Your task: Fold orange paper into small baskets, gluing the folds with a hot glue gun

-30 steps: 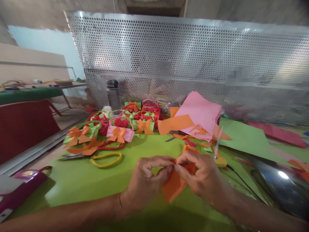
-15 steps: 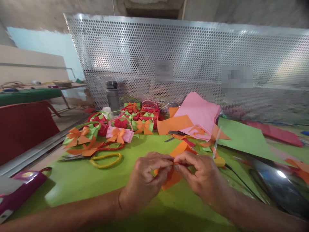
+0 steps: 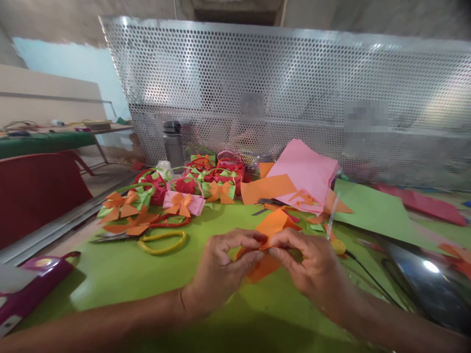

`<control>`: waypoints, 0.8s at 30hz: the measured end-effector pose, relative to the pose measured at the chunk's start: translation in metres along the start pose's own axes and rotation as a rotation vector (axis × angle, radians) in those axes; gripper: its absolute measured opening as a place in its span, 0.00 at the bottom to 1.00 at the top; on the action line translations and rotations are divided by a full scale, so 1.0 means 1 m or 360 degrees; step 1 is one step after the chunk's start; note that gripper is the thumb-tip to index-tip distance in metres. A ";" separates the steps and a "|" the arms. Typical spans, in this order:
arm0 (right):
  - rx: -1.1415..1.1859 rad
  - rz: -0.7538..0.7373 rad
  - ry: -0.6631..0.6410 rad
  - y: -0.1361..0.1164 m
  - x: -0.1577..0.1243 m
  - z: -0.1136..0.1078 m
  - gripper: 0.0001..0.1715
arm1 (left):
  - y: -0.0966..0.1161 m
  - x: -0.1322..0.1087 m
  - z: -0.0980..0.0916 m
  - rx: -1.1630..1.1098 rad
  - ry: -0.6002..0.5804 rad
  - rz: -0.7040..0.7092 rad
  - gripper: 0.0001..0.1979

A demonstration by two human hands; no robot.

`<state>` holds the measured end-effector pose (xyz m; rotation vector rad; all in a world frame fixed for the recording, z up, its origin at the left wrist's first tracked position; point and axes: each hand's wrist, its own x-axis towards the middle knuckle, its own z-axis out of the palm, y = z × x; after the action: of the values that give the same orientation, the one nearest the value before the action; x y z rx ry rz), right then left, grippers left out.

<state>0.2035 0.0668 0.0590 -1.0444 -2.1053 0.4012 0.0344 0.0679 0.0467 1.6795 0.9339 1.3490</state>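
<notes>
Both of my hands pinch a folded piece of orange paper or felt (image 3: 275,223) above the green tabletop (image 3: 147,279). My left hand (image 3: 230,262) closes thumb and fingertips on its left middle. Close beside it, my right hand (image 3: 307,260) pinches the right middle, the fingertips almost touching. The piece is gathered at the centre, with wider parts showing above and below my fingers. A yellow glue gun (image 3: 337,246) with a clear stick and black cord lies just beyond my right hand; its nozzle is hidden.
Small red, pink and green bags with orange bows (image 3: 183,202) stand at back left. Nearer lie scissors with yellow and red handles (image 3: 162,243) and a purple device (image 3: 40,279). Pink sheets (image 3: 300,164), a green sheet (image 3: 375,208) and a dark phone-like object (image 3: 427,274) are right. A perforated metal panel (image 3: 221,73) rises behind.
My fingers have shifted slightly on the orange piece, and its upper part shows more openly above them. Both hands keep their pinch. The view has moved a little.
</notes>
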 end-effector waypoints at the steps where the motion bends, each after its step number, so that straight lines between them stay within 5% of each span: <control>1: -0.0009 -0.0012 -0.0001 0.000 0.000 0.000 0.07 | 0.000 0.000 0.000 -0.0002 0.0007 -0.0005 0.04; 24: 0.0065 0.0000 0.0056 0.002 0.001 -0.002 0.06 | -0.003 0.003 -0.005 0.0054 -0.0061 -0.0155 0.06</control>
<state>0.2063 0.0688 0.0597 -1.0210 -2.0577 0.4211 0.0300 0.0729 0.0462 1.6576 1.0083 1.2389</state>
